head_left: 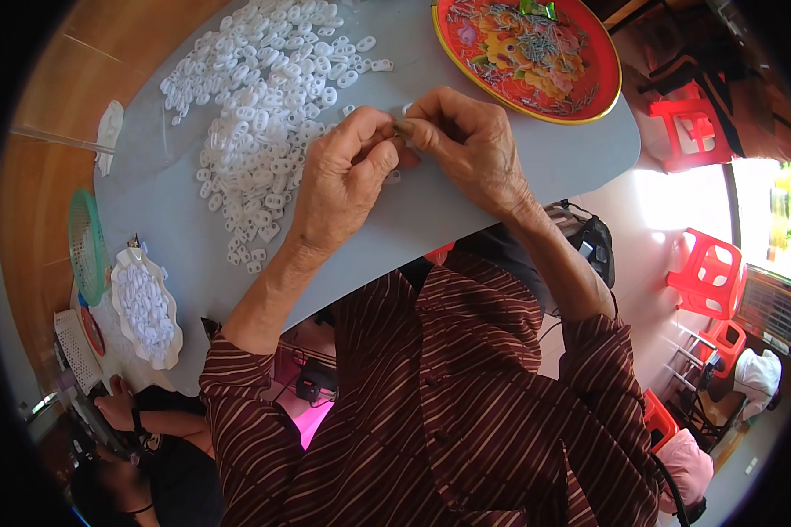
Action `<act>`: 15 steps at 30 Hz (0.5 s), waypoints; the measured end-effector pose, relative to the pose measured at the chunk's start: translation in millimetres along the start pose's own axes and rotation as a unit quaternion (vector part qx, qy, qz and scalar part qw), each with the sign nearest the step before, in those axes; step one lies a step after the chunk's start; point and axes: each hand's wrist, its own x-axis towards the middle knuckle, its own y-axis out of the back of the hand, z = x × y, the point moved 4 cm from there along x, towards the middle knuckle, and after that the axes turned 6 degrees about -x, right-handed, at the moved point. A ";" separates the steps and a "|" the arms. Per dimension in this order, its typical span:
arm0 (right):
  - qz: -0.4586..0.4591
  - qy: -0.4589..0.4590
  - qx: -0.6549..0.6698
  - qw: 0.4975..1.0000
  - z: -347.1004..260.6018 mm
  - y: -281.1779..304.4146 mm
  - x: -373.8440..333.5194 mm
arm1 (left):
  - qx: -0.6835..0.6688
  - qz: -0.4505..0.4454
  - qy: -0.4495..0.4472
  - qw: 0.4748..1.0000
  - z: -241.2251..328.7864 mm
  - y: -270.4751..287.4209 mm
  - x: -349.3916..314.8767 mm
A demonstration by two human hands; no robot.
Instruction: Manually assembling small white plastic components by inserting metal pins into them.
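Observation:
My left hand (344,176) and my right hand (473,149) meet above the grey table (343,255). Thumbs and fingertips of both are pinched together around something too small and covered to make out. Just left of my left hand spreads a big heap of small white plastic pieces (259,114), oval with two holes each. A few loose ones lie close by my fingers. Beyond my right hand stands a round red tray (589,110) with a yellow rim and a flower pattern. Many small grey metal pins (545,44) are scattered in it.
A white scalloped dish (174,347) of pale plastic pieces stands at the table's left edge, beside a green mesh basket (85,246). Another person's hand (116,406) shows at lower left. Red plastic stools (707,272) stand on the floor at right.

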 end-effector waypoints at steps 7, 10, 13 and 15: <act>0.005 -0.006 -0.002 1.000 -2.1 0.6 1.7 | 0.026 0.024 -0.024 0.999 6.4 -1.3 0.1; 0.000 -0.064 0.035 0.997 6.7 3.9 0.8 | 0.012 0.028 -0.017 0.999 8.5 -1.3 1.1; 0.009 -0.036 0.037 0.999 5.5 3.1 -2.9 | 0.001 0.022 -0.037 0.999 2.5 -0.1 -1.0; 0.023 0.012 0.071 0.997 3.0 -2.5 -5.7 | 0.001 0.012 -0.031 0.999 1.4 0.0 -1.4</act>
